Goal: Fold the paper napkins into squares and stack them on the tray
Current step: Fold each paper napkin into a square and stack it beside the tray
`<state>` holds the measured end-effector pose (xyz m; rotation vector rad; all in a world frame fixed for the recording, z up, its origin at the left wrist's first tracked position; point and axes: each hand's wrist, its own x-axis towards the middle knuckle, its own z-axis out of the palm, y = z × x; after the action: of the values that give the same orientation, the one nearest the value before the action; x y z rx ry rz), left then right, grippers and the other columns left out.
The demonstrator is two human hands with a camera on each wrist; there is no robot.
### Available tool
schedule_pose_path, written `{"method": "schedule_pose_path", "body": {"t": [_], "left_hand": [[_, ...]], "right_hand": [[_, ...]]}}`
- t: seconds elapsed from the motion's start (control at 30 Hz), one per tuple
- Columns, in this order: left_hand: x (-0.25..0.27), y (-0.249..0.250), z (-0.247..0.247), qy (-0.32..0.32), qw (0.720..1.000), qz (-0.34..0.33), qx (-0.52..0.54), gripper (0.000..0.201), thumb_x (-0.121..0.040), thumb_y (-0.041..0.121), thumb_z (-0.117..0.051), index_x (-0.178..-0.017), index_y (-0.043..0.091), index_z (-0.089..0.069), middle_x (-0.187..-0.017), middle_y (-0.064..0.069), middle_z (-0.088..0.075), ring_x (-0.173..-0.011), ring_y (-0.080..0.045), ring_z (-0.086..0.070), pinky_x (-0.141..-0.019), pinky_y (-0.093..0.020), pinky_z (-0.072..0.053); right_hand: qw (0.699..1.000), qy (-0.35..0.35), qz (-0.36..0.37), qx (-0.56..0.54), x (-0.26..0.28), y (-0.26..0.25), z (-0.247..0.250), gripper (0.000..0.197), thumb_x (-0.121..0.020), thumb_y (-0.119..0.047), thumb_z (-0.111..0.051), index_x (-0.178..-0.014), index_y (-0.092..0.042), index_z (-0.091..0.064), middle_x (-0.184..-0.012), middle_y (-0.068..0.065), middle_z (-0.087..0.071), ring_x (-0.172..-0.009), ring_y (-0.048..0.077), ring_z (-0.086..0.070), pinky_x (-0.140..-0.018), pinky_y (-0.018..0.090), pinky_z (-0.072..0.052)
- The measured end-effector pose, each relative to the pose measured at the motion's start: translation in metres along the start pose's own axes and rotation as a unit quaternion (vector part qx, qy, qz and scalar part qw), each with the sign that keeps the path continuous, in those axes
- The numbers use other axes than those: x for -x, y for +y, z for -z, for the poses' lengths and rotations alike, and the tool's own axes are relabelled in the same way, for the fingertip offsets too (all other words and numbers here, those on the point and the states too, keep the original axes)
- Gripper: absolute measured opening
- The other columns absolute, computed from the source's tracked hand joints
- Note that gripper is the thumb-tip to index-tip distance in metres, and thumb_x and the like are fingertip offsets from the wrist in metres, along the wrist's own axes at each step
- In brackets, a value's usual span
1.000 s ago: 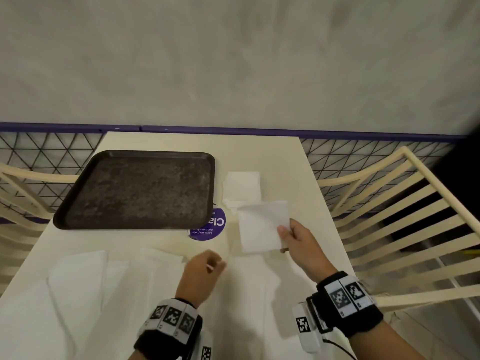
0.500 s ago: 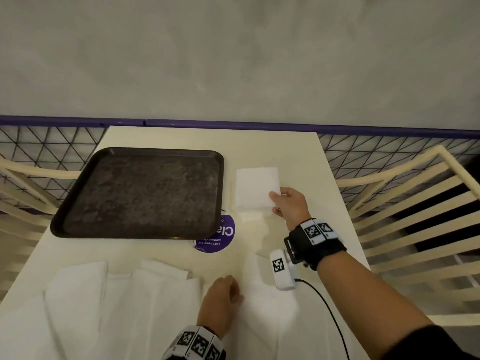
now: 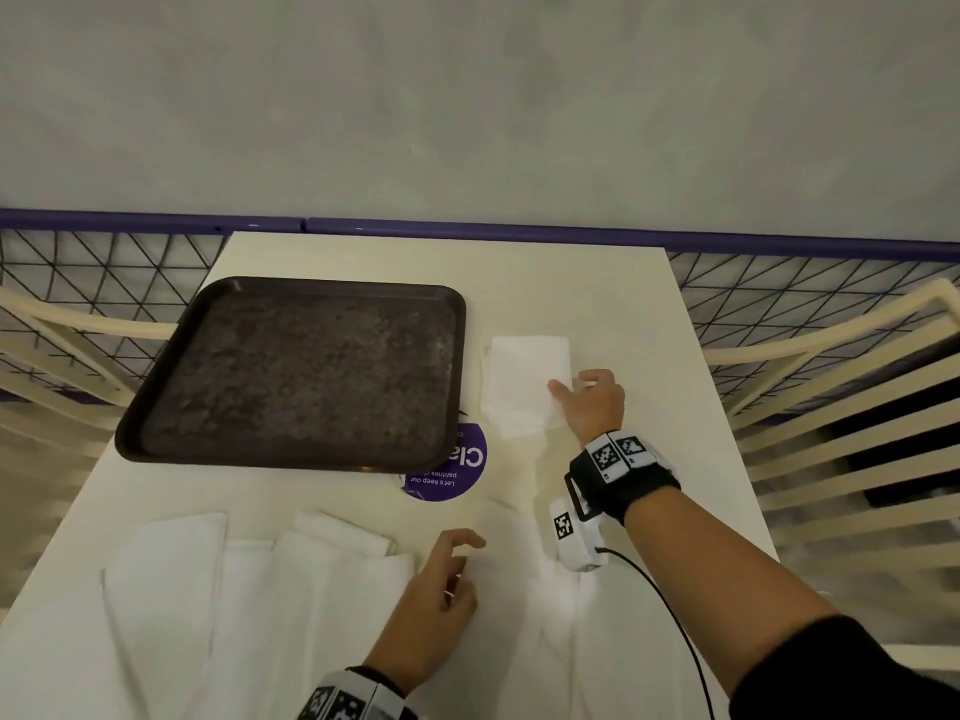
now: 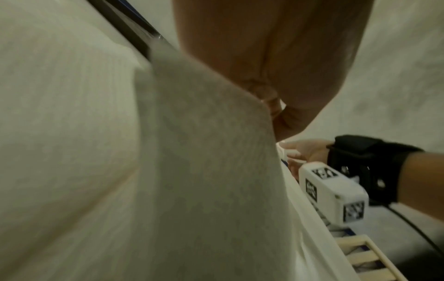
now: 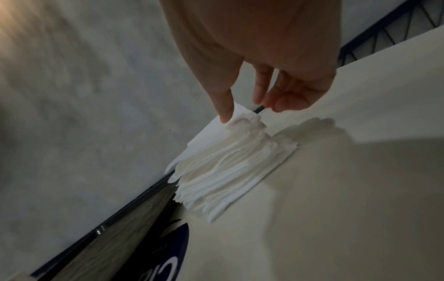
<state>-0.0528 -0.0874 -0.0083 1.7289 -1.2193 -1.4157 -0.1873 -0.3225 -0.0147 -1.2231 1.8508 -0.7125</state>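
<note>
A person's right hand [image 3: 592,402] sets a folded square on the pile of folded napkins [image 3: 524,384] lying on the table just right of the dark tray [image 3: 156,428], thumb on the top sheet and fingers curled at its corner. The left hand [image 3: 436,589], fingers loosely bent and holding nothing, hovers over unfolded napkins [image 3: 171,574] along the near edge. The tray holds no napkins; the next move probably calls for letting go and picking up another sheet.
</note>
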Motion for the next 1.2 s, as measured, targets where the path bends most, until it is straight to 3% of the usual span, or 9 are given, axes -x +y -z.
{"method": "schedule_pose_path", "body": {"t": [0.17, 0.23, 0.33, 0.47, 0.57, 0.67, 0.83, 1.0, 1.2], "left_hand": [[0.009, 0.01, 0.017, 0.045, 0.998, -0.041, 0.008, 0.042, -0.089, -0.003, -0.042, -0.096, 0.033, -0.063, -0.102, 0.026, -0.063, -0.084, -0.007, -0.058, -0.073, -0.014, -0.044], [0.014, 0.015, 0.024, 0.075, 0.995, -0.052, 0.051, 0.036, -0.087, 0.005, -0.045, -0.094, 0.033, -0.067, -0.102, 0.023, -0.066, -0.085, -0.011, -0.06, -0.073, -0.017, -0.045], [0.024, 0.026, 0.032, 0.11, 0.984, -0.05, 0.133, 0.035, -0.092, -0.002, -0.045, -0.097, 0.024, -0.068, -0.099, 0.021, -0.068, -0.085, 0.001, -0.062, -0.071, -0.01, -0.047], [0.036, 0.041, 0.036, 0.134, 0.969, -0.081, 0.193, 0.026, -0.092, 0.002, -0.049, -0.1, 0.019, -0.068, -0.097, 0.012, -0.071, -0.082, 0.0, -0.063, -0.068, -0.012, -0.049], [0.045, 0.05, 0.036, 0.15, 0.962, -0.103, 0.205, 0.023, -0.091, 0.005, -0.052, -0.098, 0.02, -0.067, -0.091, 0.015, -0.072, -0.08, 0.002, -0.064, -0.067, -0.012, -0.05], [0.053, 0.055, 0.036, 0.16, 0.957, -0.118, 0.212, 0.024, -0.09, 0.007, -0.054, -0.102, 0.024, -0.067, -0.098, 0.013, -0.071, -0.086, 0.0, -0.065, -0.067, -0.012, -0.05], [0.067, 0.063, 0.038, 0.137, 0.951, -0.142, 0.238, 0.04, -0.089, 0.004, -0.054, -0.121, 0.027, -0.056, -0.107, 0.003, -0.07, -0.097, -0.009, -0.065, -0.075, -0.02, -0.054], [0.076, 0.061, 0.038, 0.095, 0.954, -0.105, 0.264, 0.069, -0.086, 0.01, -0.06, -0.136, 0.041, -0.024, -0.107, -0.009, -0.07, -0.103, -0.021, -0.064, -0.09, -0.032, -0.05], [0.087, 0.059, 0.039, 0.067, 0.959, -0.059, 0.27, 0.027, -0.084, 0.003, -0.06, -0.111, 0.002, -0.064, -0.098, -0.02, -0.07, -0.089, -0.022, -0.067, -0.076, -0.022, -0.055]], "right_hand": [[0.999, -0.005, 0.044, 0.012, 0.042, 0.009, 0.019, 0.046, -0.086, -0.031, -0.062, -0.124, -0.014, -0.044, -0.127, 0.013, -0.041, -0.119, 0.029, -0.039, -0.092, 0.034, -0.036], [0.998, -0.04, 0.043, 0.006, 0.068, 0.018, 0.027, 0.041, -0.088, -0.035, -0.059, -0.121, -0.016, -0.045, -0.121, 0.009, -0.044, -0.115, 0.026, -0.044, -0.091, 0.032, -0.037], [0.991, -0.137, 0.008, -0.008, 0.11, 0.031, 0.037, 0.038, -0.089, -0.049, -0.051, -0.11, -0.016, -0.052, -0.111, 0.004, -0.055, -0.098, 0.017, -0.054, -0.085, 0.029, -0.043], [0.921, -0.377, -0.062, -0.08, 0.158, 0.034, 0.048, 0.07, -0.083, -0.069, -0.031, -0.101, -0.011, -0.064, -0.092, 0.0, -0.065, -0.078, 0.011, -0.057, -0.076, 0.024, -0.04], [0.867, -0.455, -0.049, -0.2, 0.179, 0.032, 0.052, 0.087, -0.078, -0.07, -0.024, -0.12, -0.004, -0.06, -0.105, 0.01, -0.064, -0.092, 0.019, -0.057, -0.082, 0.028, -0.044], [0.866, -0.446, 0.003, -0.226, 0.193, 0.028, 0.06, 0.075, -0.085, -0.063, -0.017, -0.121, -0.013, -0.061, -0.11, 0.007, -0.067, -0.099, 0.019, -0.061, -0.083, 0.028, -0.048], [0.892, -0.389, 0.113, -0.201, 0.204, 0.021, 0.074, 0.024, -0.093, -0.019, -0.055, -0.108, -0.003, -0.064, -0.102, 0.014, -0.068, -0.092, 0.021, -0.061, -0.084, 0.032, -0.049], [0.893, -0.363, 0.132, -0.229, 0.211, 0.016, 0.085, 0.02, -0.091, -0.008, -0.055, -0.107, -0.006, -0.067, -0.103, 0.01, -0.072, -0.092, 0.018, -0.067, -0.079, 0.026, -0.053], [0.886, -0.362, 0.149, -0.249, 0.22, 0.017, 0.092, 0.02, -0.09, -0.004, -0.055, -0.107, -0.004, -0.066, -0.102, 0.009, -0.071, -0.092, 0.018, -0.067, -0.078, 0.027, -0.054]]}}
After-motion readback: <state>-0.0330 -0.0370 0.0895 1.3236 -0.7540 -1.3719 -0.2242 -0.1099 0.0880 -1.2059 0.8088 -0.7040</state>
